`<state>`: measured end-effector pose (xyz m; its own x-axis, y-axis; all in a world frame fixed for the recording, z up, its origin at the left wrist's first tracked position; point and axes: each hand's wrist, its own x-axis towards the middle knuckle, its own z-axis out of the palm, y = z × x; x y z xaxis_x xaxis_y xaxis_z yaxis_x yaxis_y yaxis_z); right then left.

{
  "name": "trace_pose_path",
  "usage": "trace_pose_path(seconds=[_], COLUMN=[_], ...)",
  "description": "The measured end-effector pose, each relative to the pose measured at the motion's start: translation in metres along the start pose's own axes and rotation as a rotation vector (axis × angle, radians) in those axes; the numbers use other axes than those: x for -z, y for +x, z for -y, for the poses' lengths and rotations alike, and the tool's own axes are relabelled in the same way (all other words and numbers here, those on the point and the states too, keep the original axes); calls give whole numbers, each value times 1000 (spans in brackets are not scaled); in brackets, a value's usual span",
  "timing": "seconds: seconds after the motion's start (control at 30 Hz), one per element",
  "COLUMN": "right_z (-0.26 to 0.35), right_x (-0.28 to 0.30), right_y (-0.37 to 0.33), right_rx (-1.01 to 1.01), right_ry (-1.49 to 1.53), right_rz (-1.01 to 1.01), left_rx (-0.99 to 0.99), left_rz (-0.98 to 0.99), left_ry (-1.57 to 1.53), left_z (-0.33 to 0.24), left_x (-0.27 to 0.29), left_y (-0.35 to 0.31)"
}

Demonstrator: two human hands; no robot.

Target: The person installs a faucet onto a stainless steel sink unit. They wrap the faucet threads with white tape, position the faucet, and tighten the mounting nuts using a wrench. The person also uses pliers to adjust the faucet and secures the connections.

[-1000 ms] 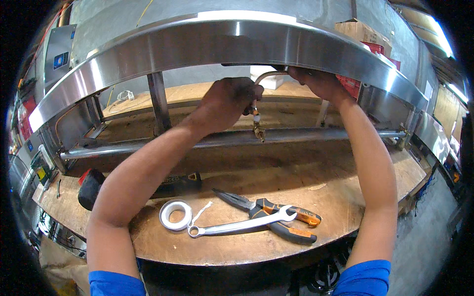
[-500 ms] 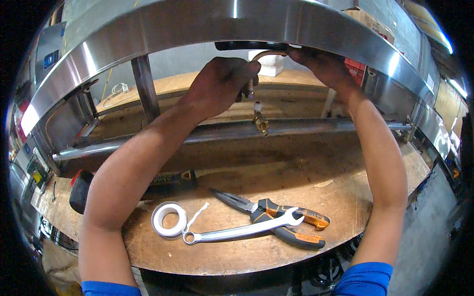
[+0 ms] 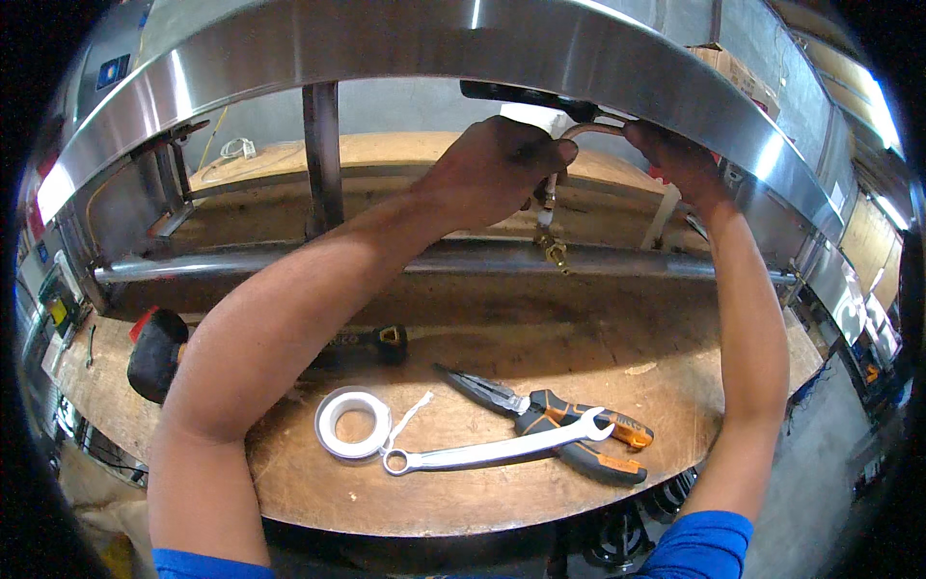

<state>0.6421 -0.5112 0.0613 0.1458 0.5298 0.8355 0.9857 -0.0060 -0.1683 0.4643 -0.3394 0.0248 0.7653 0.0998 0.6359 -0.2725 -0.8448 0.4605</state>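
Observation:
Beneath the front panel of a stainless steel frame [image 3: 386,56], both hands are raised to a thin bent copper-coloured tube [image 3: 596,128]. My left hand [image 3: 497,172] is closed around the tube near its downward bend, thumb pressed against it. My right hand [image 3: 678,164] pinches the tube's other end close under the panel; its fingertips are partly in shadow. Just below my left hand hangs a brass fitting [image 3: 555,253] with white on its upper thread. The tube's lower end comes down right over it; whether they are joined I cannot tell.
A steel crossbar [image 3: 463,259] runs behind the fitting. On the wooden bench lie a roll of white thread tape [image 3: 353,425], a combination wrench [image 3: 492,450] resting across orange-and-black long-nose pliers [image 3: 569,425], and a black-headed mallet [image 3: 159,355] partly behind my left forearm. Cartons stand at the back right.
The whole view has shifted, so things sit further right. My left hand has brought the tube's lower end closer to the brass fitting; the gap seen earlier has narrowed. Both hands keep their hold.

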Motion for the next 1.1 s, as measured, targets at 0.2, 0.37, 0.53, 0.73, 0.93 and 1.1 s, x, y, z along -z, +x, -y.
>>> trace_pose_path(seconds=[0.2, 0.37, 0.53, 0.73, 0.93, 1.1], right_z=[-2, -10, 11, 43, 56, 60], right_x=[11, 8, 10, -26, -40, -39], right_y=[6, 10, 3, 2, -5, -4], right_rx=[-165, -158, -161, 153, 335, 409], right_ry=[51, 68, 120, -91, -284, -340], right_rz=[166, 178, 211, 178, 38, -21], left_rx=[-56, -37, 43, 64, -40, 42], left_rz=[-33, -14, 50, 9, 117, 309], left_ry=[-26, -47, -12, 46, 281, 460], left_z=[2, 2, -1, -5, -9, -12], left_x=[-3, -5, 0, -3, 3, 9], left_y=[-3, -3, -2, -7, -6, -6])
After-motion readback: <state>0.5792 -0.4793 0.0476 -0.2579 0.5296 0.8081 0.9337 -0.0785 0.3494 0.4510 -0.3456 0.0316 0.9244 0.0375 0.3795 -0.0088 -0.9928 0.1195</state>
